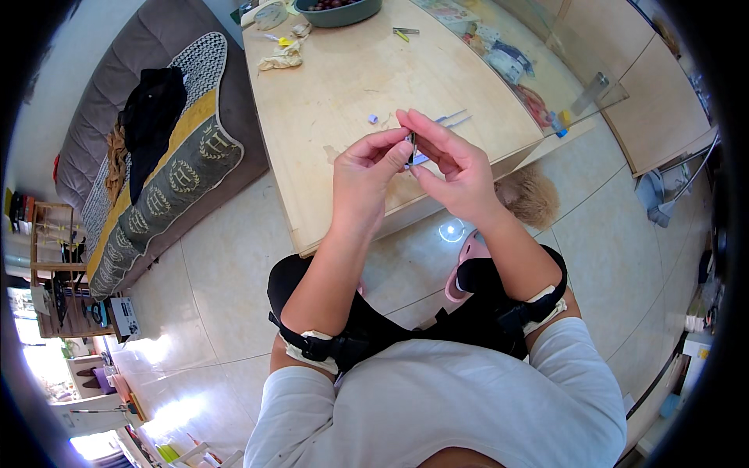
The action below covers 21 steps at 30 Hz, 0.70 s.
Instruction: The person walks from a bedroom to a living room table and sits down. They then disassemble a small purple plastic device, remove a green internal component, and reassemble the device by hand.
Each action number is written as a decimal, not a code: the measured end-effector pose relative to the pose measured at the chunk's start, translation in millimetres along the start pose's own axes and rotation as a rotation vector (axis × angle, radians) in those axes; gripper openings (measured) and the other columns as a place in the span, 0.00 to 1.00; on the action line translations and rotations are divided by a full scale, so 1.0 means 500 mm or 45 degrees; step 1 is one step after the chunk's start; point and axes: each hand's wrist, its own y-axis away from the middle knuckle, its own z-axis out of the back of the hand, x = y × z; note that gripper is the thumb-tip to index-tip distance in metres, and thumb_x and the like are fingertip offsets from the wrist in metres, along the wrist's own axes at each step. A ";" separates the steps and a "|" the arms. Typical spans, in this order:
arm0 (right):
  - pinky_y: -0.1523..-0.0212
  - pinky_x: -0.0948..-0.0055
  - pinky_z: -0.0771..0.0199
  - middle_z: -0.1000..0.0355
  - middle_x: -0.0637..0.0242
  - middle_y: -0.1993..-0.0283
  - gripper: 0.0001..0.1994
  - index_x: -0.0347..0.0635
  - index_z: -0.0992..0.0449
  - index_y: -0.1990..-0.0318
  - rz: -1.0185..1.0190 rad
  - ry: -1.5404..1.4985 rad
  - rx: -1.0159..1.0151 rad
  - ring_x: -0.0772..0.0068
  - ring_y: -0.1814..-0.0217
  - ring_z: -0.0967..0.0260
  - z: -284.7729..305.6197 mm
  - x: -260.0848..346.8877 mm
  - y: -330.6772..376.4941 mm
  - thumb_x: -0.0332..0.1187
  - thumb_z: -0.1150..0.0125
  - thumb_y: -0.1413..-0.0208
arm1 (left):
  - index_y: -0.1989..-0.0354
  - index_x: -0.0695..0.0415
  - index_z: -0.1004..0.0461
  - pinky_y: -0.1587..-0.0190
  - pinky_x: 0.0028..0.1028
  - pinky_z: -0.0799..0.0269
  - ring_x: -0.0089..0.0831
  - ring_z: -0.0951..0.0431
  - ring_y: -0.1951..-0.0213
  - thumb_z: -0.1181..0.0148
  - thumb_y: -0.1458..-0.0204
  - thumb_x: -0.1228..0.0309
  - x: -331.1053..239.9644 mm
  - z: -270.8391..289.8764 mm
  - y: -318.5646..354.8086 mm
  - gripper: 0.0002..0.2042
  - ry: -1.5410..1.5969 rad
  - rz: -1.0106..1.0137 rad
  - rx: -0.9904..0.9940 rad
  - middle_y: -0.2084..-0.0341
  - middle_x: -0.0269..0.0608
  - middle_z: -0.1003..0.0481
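In the head view, both hands met above the near edge of the surface (312, 97), close in on the work! The left hand (363, 164) had a small dark piece (411, 147) pinched between narrowed fingers over that edge. The right hand (462, 170) arched in opposite, fingers curved around the piece; whether they gripped it too, I couldn't tell, the overlap hid it. Toward the surface's right side lay slim lavender prongs (457, 118); nearer its middle sat a tiny lavender block (372, 119). Up at the surface's far end, a grey-green bowl (343, 15) held dark round things, with crumpled cream cloth (281, 58) by the left edge. Left of the surface stood a grey sofa (94, 101)!
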 end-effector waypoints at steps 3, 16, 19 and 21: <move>0.41 0.71 0.41 0.37 0.58 0.43 0.27 0.37 0.38 0.43 0.064 0.164 -0.046 0.68 0.41 0.40 -0.003 0.001 0.000 0.16 0.50 0.55 | 0.63 0.64 0.26 0.64 0.22 0.28 0.22 0.27 0.67 0.41 0.52 0.77 -0.001 -0.008 0.005 0.08 0.017 0.016 -0.040 0.68 0.39 0.26; 0.50 0.74 0.32 0.35 0.57 0.45 0.28 0.38 0.37 0.44 0.351 0.730 -0.047 0.64 0.45 0.35 -0.002 -0.007 0.000 0.13 0.48 0.58 | 0.60 0.65 0.27 0.63 0.23 0.29 0.26 0.26 0.65 0.45 0.49 0.77 0.004 -0.014 0.008 0.09 0.185 0.115 -0.050 0.67 0.41 0.26; 0.50 0.72 0.31 0.35 0.55 0.45 0.28 0.37 0.36 0.45 0.429 0.773 -0.067 0.60 0.45 0.35 -0.004 -0.013 -0.001 0.13 0.47 0.58 | 0.59 0.65 0.28 0.61 0.23 0.29 0.26 0.26 0.64 0.45 0.50 0.78 0.005 -0.016 0.009 0.10 0.154 0.088 -0.058 0.66 0.41 0.26; 0.49 0.71 0.31 0.36 0.54 0.45 0.28 0.36 0.36 0.46 0.501 0.868 -0.101 0.58 0.45 0.36 -0.002 -0.022 -0.002 0.13 0.46 0.59 | 0.58 0.66 0.28 0.60 0.23 0.29 0.27 0.26 0.63 0.45 0.51 0.79 0.006 -0.021 0.011 0.11 0.101 0.061 -0.064 0.65 0.42 0.26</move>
